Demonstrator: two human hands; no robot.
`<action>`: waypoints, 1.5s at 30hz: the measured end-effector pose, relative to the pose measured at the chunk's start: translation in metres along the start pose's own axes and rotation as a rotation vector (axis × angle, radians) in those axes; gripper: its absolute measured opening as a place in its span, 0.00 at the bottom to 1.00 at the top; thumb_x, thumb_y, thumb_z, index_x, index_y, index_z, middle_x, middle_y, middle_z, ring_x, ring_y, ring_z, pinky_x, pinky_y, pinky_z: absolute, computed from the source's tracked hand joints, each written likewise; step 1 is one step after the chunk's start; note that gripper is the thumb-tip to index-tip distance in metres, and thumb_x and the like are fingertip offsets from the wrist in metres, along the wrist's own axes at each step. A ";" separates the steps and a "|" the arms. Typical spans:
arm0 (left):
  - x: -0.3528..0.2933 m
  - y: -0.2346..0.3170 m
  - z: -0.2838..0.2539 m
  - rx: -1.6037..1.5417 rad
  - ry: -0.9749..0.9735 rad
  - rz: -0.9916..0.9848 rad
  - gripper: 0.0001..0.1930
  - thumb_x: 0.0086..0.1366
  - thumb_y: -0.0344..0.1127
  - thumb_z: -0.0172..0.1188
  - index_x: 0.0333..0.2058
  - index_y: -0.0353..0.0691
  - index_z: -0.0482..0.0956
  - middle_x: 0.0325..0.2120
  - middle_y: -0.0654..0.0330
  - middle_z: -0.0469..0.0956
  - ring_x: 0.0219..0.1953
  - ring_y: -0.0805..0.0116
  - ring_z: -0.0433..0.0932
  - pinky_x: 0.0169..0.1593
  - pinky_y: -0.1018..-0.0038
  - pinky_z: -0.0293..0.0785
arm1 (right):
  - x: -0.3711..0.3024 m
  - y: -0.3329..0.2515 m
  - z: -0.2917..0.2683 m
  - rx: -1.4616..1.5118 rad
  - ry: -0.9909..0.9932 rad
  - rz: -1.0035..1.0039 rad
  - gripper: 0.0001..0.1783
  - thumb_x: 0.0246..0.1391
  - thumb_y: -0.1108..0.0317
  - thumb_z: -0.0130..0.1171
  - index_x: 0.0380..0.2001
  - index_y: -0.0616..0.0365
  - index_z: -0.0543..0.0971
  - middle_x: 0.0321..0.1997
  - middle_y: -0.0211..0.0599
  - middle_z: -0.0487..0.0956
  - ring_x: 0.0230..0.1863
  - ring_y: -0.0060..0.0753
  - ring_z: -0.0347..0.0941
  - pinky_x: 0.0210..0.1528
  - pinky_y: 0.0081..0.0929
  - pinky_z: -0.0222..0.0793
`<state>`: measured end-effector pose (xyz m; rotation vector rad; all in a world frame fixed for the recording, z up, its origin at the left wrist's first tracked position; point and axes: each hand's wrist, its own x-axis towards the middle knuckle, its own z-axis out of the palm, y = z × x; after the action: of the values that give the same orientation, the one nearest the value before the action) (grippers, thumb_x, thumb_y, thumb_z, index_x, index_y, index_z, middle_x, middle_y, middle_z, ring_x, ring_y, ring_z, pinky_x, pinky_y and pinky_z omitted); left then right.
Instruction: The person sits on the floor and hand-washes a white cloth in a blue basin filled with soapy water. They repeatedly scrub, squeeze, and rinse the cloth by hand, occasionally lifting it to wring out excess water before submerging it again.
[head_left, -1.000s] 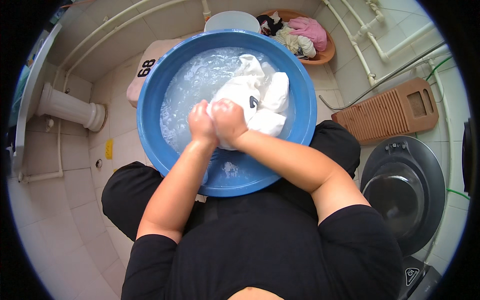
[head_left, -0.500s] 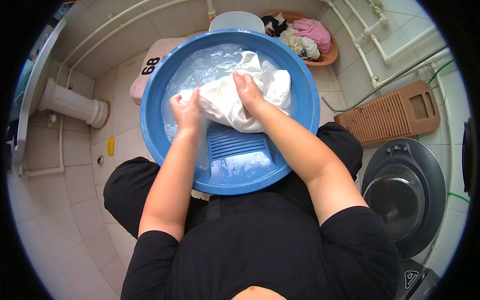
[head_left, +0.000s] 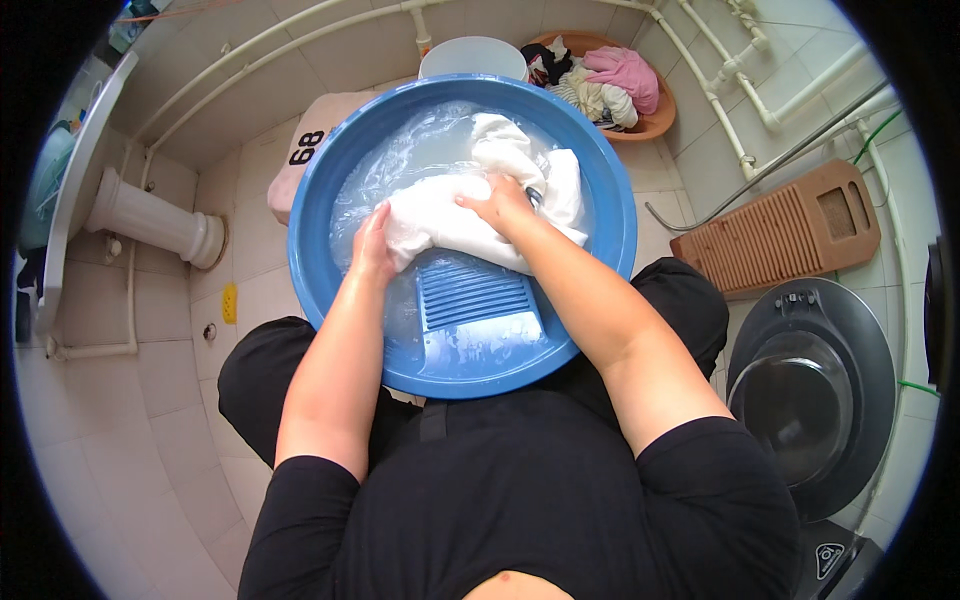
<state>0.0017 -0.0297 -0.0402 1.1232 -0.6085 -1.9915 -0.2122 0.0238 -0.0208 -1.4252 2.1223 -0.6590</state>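
Observation:
A wet white cloth garment (head_left: 445, 215) lies bunched in a blue washtub (head_left: 305, 235), partly in cloudy, sudsy water. My left hand (head_left: 372, 245) rests against the garment's left end, its fingers stretched out along the cloth. Farther right, my right hand (head_left: 505, 207) grips the garment from above, thumb pointing left and some fingers hidden in the folds. Just nearer than the cloth is the ribbed blue washboard (head_left: 478, 298) built into the tub's near side. A small dark ring-like spot shows beside my right wrist; I cannot make out what it is.
Behind the tub stand a white bucket (head_left: 470, 58) and an orange basin (head_left: 655, 125) of clothes. A pink stool (head_left: 290, 170) is at the left, near a white pedestal (head_left: 160, 220). To the right are a brown washboard (head_left: 775, 225) and a dark round lidded appliance (head_left: 810, 400).
My left hand has gone from pinching the cloth's end to lying along it with straighter fingers. My right hand has shifted slightly down, and the garment is spread lower over the water.

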 end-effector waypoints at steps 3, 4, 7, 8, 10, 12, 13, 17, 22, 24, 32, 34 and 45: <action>-0.042 0.007 0.058 -0.139 -0.253 0.179 0.19 0.60 0.44 0.53 0.44 0.36 0.70 0.42 0.55 0.73 0.44 0.62 0.73 0.48 0.66 0.69 | 0.004 0.008 0.011 0.348 0.086 -0.033 0.36 0.38 0.47 0.62 0.46 0.65 0.71 0.50 0.51 0.70 0.51 0.48 0.66 0.53 0.31 0.62; -0.055 0.007 0.078 -0.127 -0.292 0.277 0.19 0.61 0.45 0.53 0.44 0.36 0.70 0.41 0.56 0.73 0.43 0.61 0.73 0.49 0.66 0.68 | 0.003 0.009 0.015 0.528 0.116 -0.064 0.35 0.38 0.49 0.62 0.46 0.66 0.71 0.50 0.51 0.70 0.51 0.48 0.67 0.52 0.30 0.62; -0.065 0.005 0.080 -0.191 -0.234 0.223 0.19 0.61 0.45 0.53 0.44 0.37 0.70 0.40 0.55 0.73 0.43 0.61 0.73 0.48 0.65 0.68 | -0.051 -0.061 -0.027 0.575 0.278 -0.478 0.23 0.35 0.61 0.61 0.36 0.62 0.73 0.45 0.46 0.72 0.47 0.47 0.69 0.51 0.31 0.64; -0.053 0.001 0.066 -0.234 -0.231 0.146 0.19 0.61 0.44 0.52 0.44 0.37 0.70 0.40 0.55 0.73 0.42 0.61 0.73 0.48 0.65 0.69 | -0.064 -0.071 -0.027 0.564 0.302 -0.592 0.20 0.34 0.63 0.61 0.33 0.61 0.73 0.44 0.45 0.72 0.47 0.47 0.69 0.51 0.32 0.64; -0.020 -0.007 0.024 -0.315 -0.218 0.005 0.19 0.61 0.44 0.50 0.45 0.37 0.70 0.38 0.54 0.73 0.40 0.61 0.73 0.47 0.66 0.69 | -0.090 -0.084 -0.011 0.473 0.364 -0.832 0.20 0.33 0.66 0.60 0.33 0.59 0.71 0.44 0.44 0.73 0.47 0.46 0.69 0.53 0.31 0.62; -0.041 -0.013 0.031 -0.128 -0.313 0.149 0.16 0.65 0.42 0.40 0.43 0.38 0.69 0.35 0.56 0.73 0.36 0.60 0.72 0.45 0.67 0.70 | -0.108 -0.097 -0.017 0.372 0.203 -0.889 0.17 0.30 0.67 0.61 0.28 0.56 0.70 0.37 0.43 0.73 0.39 0.48 0.70 0.43 0.35 0.67; -0.028 -0.027 0.019 -0.406 -0.481 0.095 0.16 0.65 0.41 0.39 0.43 0.38 0.69 0.35 0.55 0.73 0.38 0.60 0.72 0.46 0.67 0.69 | -0.102 -0.091 -0.009 0.419 0.277 -0.878 0.16 0.31 0.66 0.61 0.27 0.56 0.70 0.34 0.44 0.74 0.37 0.48 0.71 0.40 0.36 0.68; -0.081 -0.006 0.088 -0.282 -0.041 0.005 0.15 0.64 0.40 0.43 0.42 0.35 0.69 0.38 0.54 0.74 0.40 0.62 0.74 0.46 0.68 0.70 | -0.062 -0.070 -0.016 0.426 0.238 -0.268 0.15 0.40 0.57 0.56 0.28 0.57 0.76 0.29 0.46 0.74 0.35 0.49 0.72 0.40 0.37 0.67; -0.070 0.027 0.075 -0.160 -0.063 0.202 0.15 0.63 0.41 0.47 0.40 0.34 0.70 0.36 0.54 0.75 0.38 0.63 0.75 0.43 0.66 0.72 | -0.023 -0.031 -0.020 0.142 0.313 -0.299 0.23 0.43 0.46 0.58 0.30 0.56 0.77 0.38 0.46 0.74 0.45 0.46 0.68 0.50 0.33 0.62; -0.071 0.058 0.065 -0.075 0.188 0.426 0.14 0.62 0.40 0.49 0.38 0.34 0.71 0.31 0.56 0.75 0.36 0.64 0.75 0.42 0.67 0.72 | -0.016 -0.022 -0.038 0.200 0.369 -0.243 0.21 0.44 0.48 0.58 0.27 0.58 0.77 0.35 0.45 0.74 0.40 0.44 0.70 0.45 0.32 0.65; -0.061 0.047 0.027 1.403 0.413 0.269 0.28 0.51 0.49 0.59 0.47 0.35 0.69 0.50 0.44 0.66 0.53 0.52 0.66 0.54 0.61 0.62 | -0.040 -0.013 -0.090 -0.360 -0.565 -0.083 0.36 0.38 0.35 0.55 0.39 0.56 0.78 0.36 0.46 0.77 0.40 0.43 0.73 0.43 0.31 0.67; -0.074 0.020 0.044 1.846 0.533 0.626 0.29 0.49 0.39 0.60 0.49 0.34 0.66 0.54 0.42 0.61 0.57 0.51 0.60 0.59 0.60 0.54 | -0.042 -0.005 -0.071 -0.455 -0.598 -0.306 0.47 0.36 0.37 0.58 0.51 0.65 0.67 0.51 0.53 0.69 0.52 0.53 0.65 0.55 0.34 0.60; -0.062 0.013 0.031 2.104 0.065 0.370 0.20 0.56 0.45 0.52 0.47 0.47 0.71 0.49 0.59 0.70 0.52 0.63 0.68 0.54 0.58 0.59 | -0.048 0.005 -0.067 -0.362 -0.411 -0.349 0.48 0.36 0.45 0.62 0.59 0.56 0.58 0.65 0.49 0.51 0.67 0.43 0.43 0.65 0.37 0.41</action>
<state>0.0002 0.0135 0.0161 1.7224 -2.7801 -0.3310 -0.2432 0.0780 0.0333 -1.9582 1.7386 -0.0749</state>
